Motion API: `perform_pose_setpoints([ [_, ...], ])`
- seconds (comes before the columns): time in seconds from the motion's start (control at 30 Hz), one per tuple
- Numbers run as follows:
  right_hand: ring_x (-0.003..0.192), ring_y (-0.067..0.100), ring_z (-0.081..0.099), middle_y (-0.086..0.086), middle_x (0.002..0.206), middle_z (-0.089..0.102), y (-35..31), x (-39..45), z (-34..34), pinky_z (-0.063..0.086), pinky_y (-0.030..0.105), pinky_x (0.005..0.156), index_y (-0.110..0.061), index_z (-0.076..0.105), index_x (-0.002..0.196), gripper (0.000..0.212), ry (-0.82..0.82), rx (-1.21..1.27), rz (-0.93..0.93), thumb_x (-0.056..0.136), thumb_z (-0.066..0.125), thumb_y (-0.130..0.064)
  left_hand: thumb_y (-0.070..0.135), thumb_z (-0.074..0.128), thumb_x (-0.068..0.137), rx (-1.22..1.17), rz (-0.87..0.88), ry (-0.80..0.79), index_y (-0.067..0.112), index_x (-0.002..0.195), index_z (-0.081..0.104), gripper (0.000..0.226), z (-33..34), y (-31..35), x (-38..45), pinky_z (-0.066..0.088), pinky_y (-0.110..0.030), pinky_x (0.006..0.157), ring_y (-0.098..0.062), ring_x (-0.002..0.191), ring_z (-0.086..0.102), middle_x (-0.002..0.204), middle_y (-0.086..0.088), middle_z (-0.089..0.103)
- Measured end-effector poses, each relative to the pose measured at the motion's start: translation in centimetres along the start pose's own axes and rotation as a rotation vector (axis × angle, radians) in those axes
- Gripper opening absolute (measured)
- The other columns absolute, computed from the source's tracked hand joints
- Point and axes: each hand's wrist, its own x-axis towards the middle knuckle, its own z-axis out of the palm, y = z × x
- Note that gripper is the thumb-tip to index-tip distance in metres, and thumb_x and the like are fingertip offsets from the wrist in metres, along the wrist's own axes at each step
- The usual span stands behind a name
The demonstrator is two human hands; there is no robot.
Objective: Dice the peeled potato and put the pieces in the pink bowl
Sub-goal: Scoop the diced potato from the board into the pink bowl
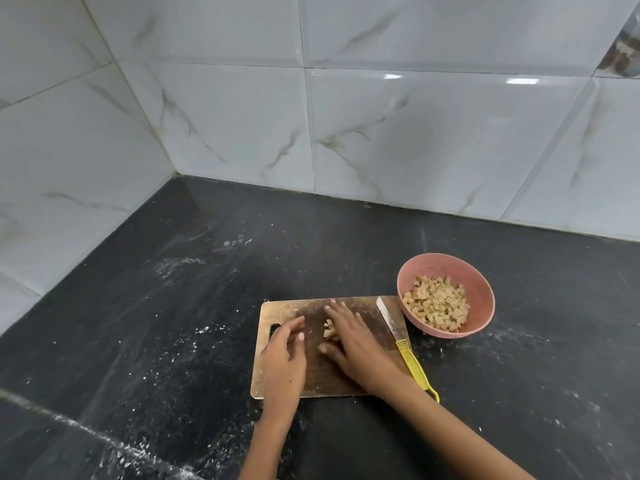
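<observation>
A wooden cutting board point(294, 308) lies on the black counter. A small heap of diced potato pieces point(329, 331) sits in its middle. My right hand point(349, 341) lies flat on the board with straight fingers, its edge against the right side of the heap. My left hand point(285, 355) hovers over the board's left part, fingers relaxed, a short gap from the heap. The pink bowl point(479, 289) stands just right of the board and holds several potato cubes point(437, 304). A knife with a yellow handle point(403, 342) lies along the board's right edge, untouched.
The black stone counter point(173, 323) is dusted with white specks and crumbs. White marbled tile walls point(415, 133) meet in a corner behind and to the left. The counter's front edge runs across the lower left.
</observation>
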Motion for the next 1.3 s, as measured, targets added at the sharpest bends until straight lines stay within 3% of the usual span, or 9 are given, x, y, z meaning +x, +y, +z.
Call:
perform_pose_setpoints([
  [0.1,0.147,0.017,-0.003,0.002,0.160,0.005,-0.5,0.0,0.8,-0.006,0.025,0.113,-0.020,0.022,0.151,0.053,0.006,-0.157,-0.117,0.102,0.039,-0.023,-0.002,0.051,0.094,0.016,0.002,0.000,0.014,0.119,0.064,0.033,0.2,-0.2,0.3,0.045,-0.028,0.100,-0.007,0.111,0.057,0.117,0.004,0.065],
  [0.27,0.140,0.018,0.026,0.007,0.150,0.032,0.4,-1.2,-0.7,0.039,0.029,0.106,-0.012,0.043,0.139,0.042,0.086,-0.230,-0.108,0.097,0.047,-0.010,-0.008,0.059,0.086,0.096,0.018,-0.123,0.019,0.122,0.060,0.045,0.5,-0.5,1.1,0.046,-0.014,0.087,-0.003,0.103,0.058,0.119,0.004,0.061],
  [0.47,0.114,0.020,0.042,0.005,0.125,0.046,0.5,-1.2,-2.2,0.044,0.028,0.088,-0.012,0.055,0.115,0.022,0.134,-0.260,0.063,0.095,0.049,-0.008,0.011,0.082,0.072,0.292,0.067,-0.365,0.018,0.139,0.046,0.077,1.7,0.2,1.9,0.042,-0.012,0.093,-0.003,0.107,0.049,0.128,0.006,0.048],
  [0.63,0.081,0.004,0.059,0.001,0.094,0.068,1.1,-0.8,-4.0,0.042,0.006,0.068,-0.009,0.071,0.093,0.015,0.234,0.314,0.355,0.089,0.059,-0.001,0.020,0.086,0.067,0.342,0.113,-0.391,0.016,0.141,0.044,0.085,3.3,0.9,2.2,0.040,-0.005,0.081,-0.001,0.097,0.049,0.119,0.007,0.048],
  [0.8,0.089,0.017,0.067,0.006,0.091,0.071,0.8,-0.6,-5.5,0.056,0.025,0.080,-0.011,0.071,0.089,0.007,0.159,0.885,0.510,0.086,0.067,-0.006,0.021,0.086,0.066,0.353,0.160,-0.375,0.015,0.138,0.048,0.082,3.9,1.4,3.1,0.044,-0.008,0.077,-0.004,0.093,0.051,0.109,0.007,0.051],
  [1.0,0.092,0.019,0.070,0.011,0.092,0.073,0.1,-1.2,-9.5,0.057,0.024,0.077,-0.003,0.070,0.091,0.010,0.170,1.319,0.468,0.082,0.069,0.000,0.026,0.085,0.068,0.405,0.268,-0.439,0.027,0.126,0.061,0.063,4.7,2.6,2.8,0.048,-0.022,0.085,-0.006,0.092,0.050,0.098,0.013,0.048],
  [1.1,0.079,0.011,0.071,0.005,0.084,0.074,1.3,-1.6,-12.7,0.052,0.014,0.065,-0.009,0.073,0.084,0.004,0.281,1.101,0.397,0.084,0.069,-0.008,0.019,0.080,0.075,0.450,0.322,-0.444,0.022,0.116,0.069,0.042,5.0,2.8,3.1,0.049,-0.021,0.088,-0.005,0.092,0.053,0.099,0.010,0.052],
  [1.2,0.066,0.007,0.063,-0.005,0.072,0.067,3.4,-1.7,-14.7,0.042,0.011,0.052,-0.015,0.067,0.082,0.020,0.376,0.385,0.509,0.096,0.054,-0.022,0.017,0.074,0.081,0.501,0.404,-0.425,0.020,0.107,0.074,0.026,5.3,2.8,3.1,0.047,-0.012,0.083,-0.002,0.088,0.054,0.096,0.010,0.056],
  [1.3,0.075,0.014,0.059,-0.002,0.083,0.064,4.9,-1.3,-15.1,0.042,0.013,0.059,-0.013,0.065,0.098,0.021,0.304,0.093,0.503,0.099,0.045,-0.012,0.017,0.067,0.088,0.585,0.497,-0.398,0.021,0.101,0.075,0.016,5.6,2.9,3.0,0.034,0.000,0.068,0.000,0.083,0.054,0.096,0.008,0.059],
])
